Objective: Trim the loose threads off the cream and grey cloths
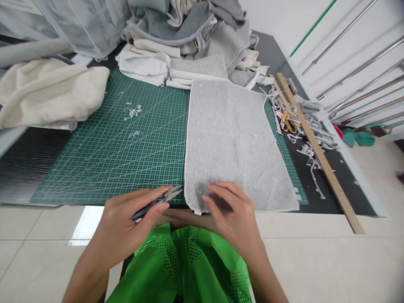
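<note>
A grey fabric panel with pale stitched edges lies flat on the green cutting mat. My left hand grips a pair of thread snips with a dark blue handle; the blades are parted and point toward the panel's lower left corner. Over that same corner is my right hand, thumb and fingers curved with a gap between them, and nothing shows in the gap. Whether its fingertips touch the cloth, I cannot tell.
Folded grey and white fabric is heaped at the back. Cream cloth sits at left. White thread scraps dot the mat. On the right are a wooden ruler, gold-handled scissors and cloth offcuts.
</note>
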The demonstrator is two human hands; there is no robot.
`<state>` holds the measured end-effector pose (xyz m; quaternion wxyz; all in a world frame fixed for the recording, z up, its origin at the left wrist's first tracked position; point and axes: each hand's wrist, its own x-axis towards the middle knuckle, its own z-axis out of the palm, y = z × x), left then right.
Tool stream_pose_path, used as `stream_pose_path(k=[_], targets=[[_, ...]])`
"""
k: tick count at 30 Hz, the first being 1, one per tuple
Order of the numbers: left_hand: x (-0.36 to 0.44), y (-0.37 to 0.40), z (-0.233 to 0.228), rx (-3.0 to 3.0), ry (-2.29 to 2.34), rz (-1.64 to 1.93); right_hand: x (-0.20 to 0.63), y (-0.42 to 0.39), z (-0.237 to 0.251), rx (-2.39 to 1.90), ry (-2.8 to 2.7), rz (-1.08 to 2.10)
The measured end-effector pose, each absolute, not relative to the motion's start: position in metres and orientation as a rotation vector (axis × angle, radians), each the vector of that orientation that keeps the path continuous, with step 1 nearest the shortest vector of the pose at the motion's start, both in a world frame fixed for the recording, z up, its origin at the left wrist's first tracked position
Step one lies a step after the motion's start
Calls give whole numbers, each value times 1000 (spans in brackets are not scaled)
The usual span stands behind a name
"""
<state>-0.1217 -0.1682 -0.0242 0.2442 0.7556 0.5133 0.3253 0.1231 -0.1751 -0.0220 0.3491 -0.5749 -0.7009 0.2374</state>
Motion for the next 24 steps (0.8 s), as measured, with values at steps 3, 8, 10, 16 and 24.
stream_pose_path(k=[3, 8, 10, 16, 24], targets=[[-123, -170, -26, 2060, 1383, 887, 121, -167, -25, -1482, -1892, 611], [-126, -171, -27, 2055, 1349, 932, 113, -163, -34, -1446, -1945, 500], [-126, -170, -27, 2055, 1341, 946, 111, -164, -36, -1421, -1948, 458], [-134, -168, -26, 2043, 1374, 1005, 114, -165, -17, -1385, -1767, 441], [-156, -167, -33, 2081, 1530, 1167, 99, -110, 49, -1151, -1873, 303]])
